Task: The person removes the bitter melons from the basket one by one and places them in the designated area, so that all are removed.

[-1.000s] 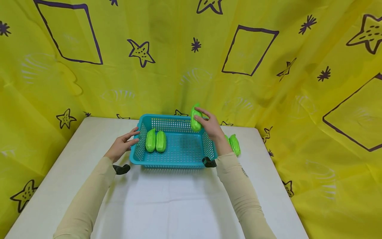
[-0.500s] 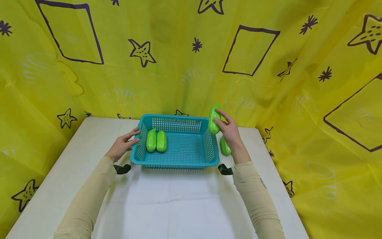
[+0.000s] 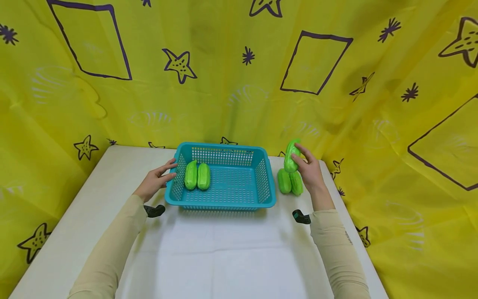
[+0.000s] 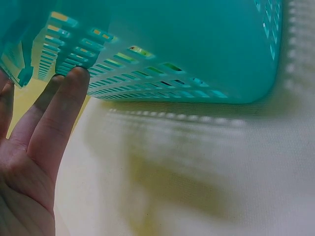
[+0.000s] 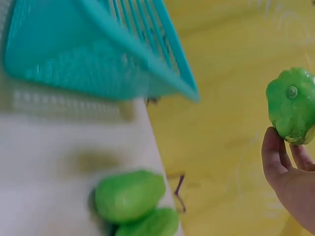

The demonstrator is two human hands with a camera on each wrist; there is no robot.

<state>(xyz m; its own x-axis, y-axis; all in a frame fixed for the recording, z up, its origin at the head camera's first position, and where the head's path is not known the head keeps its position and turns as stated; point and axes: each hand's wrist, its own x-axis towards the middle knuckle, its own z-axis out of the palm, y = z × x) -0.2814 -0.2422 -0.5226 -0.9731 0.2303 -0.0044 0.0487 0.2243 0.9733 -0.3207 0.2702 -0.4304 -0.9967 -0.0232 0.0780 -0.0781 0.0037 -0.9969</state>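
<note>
My right hand [image 3: 310, 171] pinches a bright green, ridged gourd [image 3: 291, 155] between thumb and fingers, holding it up right of the basket. In the right wrist view this gourd [image 5: 291, 105] shows its lobed end with a small round stem nub. Below it, two similar gourds [image 3: 284, 181] lie side by side on the table. My left hand [image 3: 152, 182] is at the left end of a blue-green plastic basket [image 3: 224, 205], its fingers extended. In the left wrist view fingertips [image 4: 78, 74] touch the basket's slotted outer wall. Two more gourds [image 3: 203, 176] lie inside, towards the left end.
The basket stands near the back of a white-covered table [image 3: 213, 253]. A yellow curtain [image 3: 224, 108] with dark drawings hangs close behind the table and along its sides. Black wrist devices [image 3: 301, 216] stick out below both hands.
My right hand has carried the gourd rightward from over the basket to above the gourds on the table. My left hand stays at the basket, which has hardly moved.
</note>
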